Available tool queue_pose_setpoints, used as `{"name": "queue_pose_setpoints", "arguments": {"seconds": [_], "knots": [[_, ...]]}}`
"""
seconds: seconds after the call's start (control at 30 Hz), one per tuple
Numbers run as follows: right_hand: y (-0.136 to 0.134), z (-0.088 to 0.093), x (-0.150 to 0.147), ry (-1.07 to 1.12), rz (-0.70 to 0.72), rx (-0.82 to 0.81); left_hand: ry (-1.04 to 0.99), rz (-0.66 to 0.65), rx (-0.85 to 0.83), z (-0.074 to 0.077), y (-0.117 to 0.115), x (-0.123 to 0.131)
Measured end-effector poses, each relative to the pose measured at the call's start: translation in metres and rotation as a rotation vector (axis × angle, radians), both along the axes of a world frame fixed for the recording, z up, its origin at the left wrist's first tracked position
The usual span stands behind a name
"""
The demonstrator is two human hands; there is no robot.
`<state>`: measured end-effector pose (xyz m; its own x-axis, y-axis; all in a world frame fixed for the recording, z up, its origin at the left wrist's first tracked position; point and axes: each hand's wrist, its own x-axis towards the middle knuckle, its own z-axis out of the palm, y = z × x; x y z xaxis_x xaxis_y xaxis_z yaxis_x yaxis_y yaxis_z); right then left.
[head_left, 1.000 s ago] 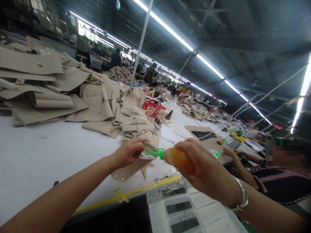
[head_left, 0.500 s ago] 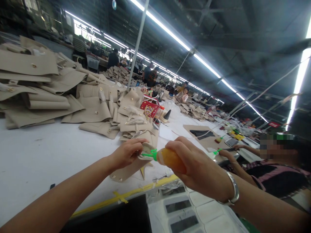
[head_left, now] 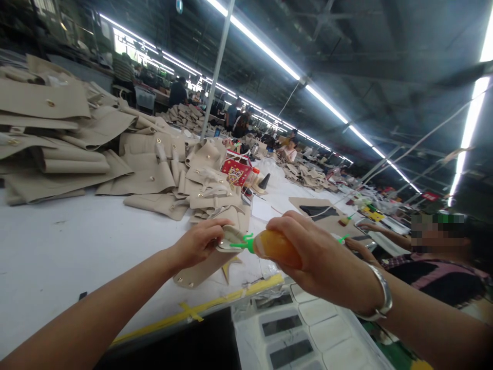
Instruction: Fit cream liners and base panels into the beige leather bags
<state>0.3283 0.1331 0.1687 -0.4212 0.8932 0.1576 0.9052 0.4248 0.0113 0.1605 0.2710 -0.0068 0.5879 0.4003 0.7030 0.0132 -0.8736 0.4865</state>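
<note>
Head view: left hand (head_left: 200, 240) pinches beige piece (head_left: 199, 269), right hand (head_left: 314, 254) grips amber bottle (head_left: 278, 250), green nozzle (head_left: 246, 243) at piece's upper end; piece near front of white table (head_left: 88, 236). Likely dispensing step; next move calls for steady piece, light squeeze.

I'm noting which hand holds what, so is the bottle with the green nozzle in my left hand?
No, your right hand grips the amber bottle, while your left hand holds a beige piece.
</note>
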Motion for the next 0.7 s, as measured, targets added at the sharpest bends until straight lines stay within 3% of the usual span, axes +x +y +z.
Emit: {"name": "queue_pose_setpoints", "arguments": {"seconds": [0.7], "knots": [[-0.001,-0.01,0.009,0.088,-0.086,0.078,-0.034,-0.007,-0.029,0.0,0.002,-0.006]]}}
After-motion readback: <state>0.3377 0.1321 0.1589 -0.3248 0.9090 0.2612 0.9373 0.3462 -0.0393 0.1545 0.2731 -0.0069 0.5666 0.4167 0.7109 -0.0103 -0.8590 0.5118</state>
